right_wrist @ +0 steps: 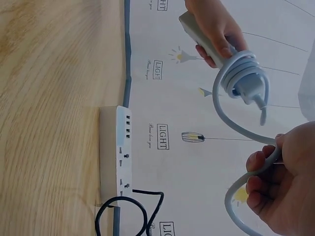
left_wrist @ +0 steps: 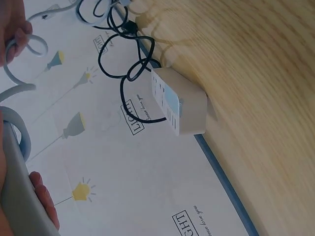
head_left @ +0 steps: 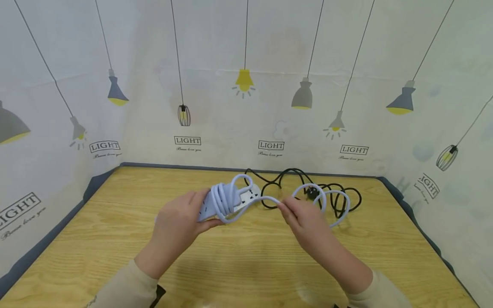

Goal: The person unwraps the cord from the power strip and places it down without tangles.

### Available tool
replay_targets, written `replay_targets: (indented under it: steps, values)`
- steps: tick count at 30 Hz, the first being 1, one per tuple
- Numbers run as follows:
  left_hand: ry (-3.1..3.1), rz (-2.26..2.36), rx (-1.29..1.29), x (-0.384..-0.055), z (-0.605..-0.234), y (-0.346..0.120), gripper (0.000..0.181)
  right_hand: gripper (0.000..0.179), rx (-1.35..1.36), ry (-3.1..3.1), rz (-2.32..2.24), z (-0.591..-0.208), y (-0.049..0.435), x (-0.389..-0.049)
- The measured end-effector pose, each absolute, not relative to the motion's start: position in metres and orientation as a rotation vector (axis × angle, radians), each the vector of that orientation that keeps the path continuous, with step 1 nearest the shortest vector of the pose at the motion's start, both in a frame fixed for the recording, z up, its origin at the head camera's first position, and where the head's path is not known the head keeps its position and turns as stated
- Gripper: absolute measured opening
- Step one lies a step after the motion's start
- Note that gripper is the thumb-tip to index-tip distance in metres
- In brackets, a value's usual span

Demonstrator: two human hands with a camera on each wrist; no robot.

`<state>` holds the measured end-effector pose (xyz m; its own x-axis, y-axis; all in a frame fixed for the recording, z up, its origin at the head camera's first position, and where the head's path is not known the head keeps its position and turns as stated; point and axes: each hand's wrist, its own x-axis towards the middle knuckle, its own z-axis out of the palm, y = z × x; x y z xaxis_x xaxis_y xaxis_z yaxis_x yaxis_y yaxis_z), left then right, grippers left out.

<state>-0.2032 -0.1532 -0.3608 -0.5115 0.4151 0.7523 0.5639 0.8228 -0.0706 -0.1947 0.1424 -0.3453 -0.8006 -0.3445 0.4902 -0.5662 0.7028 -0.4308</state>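
Note:
My left hand (head_left: 179,216) grips a pale blue power strip (head_left: 207,208) held tilted above the table. Several turns of its cord (head_left: 220,201) are wound around the far end, where a pale blue plug (right_wrist: 250,87) shows among the loops in the right wrist view. To the right, my right hand (head_left: 308,220) pinches the same cord between thumb and fingers. One stretch of cord curves from the wound turns to this hand. Loose loops of it (head_left: 346,209) hang beyond the right hand. In the left wrist view, the strip is partly cut off at the edge.
A white power strip (left_wrist: 194,108) with sockets and USB ports stands near the table's back edge, behind the held one. Its black cord (head_left: 294,170) lies in tangled loops to the right, with a black plug (head_left: 313,193). A lamp-patterned curtain (head_left: 215,107) surrounds the wooden table (head_left: 246,265).

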Motion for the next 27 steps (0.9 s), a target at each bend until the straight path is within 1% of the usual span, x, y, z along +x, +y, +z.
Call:
replay_targets:
  steps: [6,15,22,27]
  values:
    - [-2.218,-0.253,-0.649,-0.204,-0.363,-0.156,0.066,0.022,0.716,-2.511,0.852,-0.343,0.148,-0.189]
    - [-2.316,-0.254,-0.595,-0.203,-0.365,-0.159,0.063,0.024,0.780,-2.388,0.910,-0.339,0.154,-0.184]
    - [-2.347,-0.209,-0.576,-0.204,-0.369,-0.162,0.069,0.025,0.714,-2.347,0.924,-0.333,0.158,-0.182]
    - [-2.353,-0.172,-0.592,-0.204,-0.372,-0.163,0.068,0.024,0.649,-2.291,0.930,-0.329,0.162,-0.183]
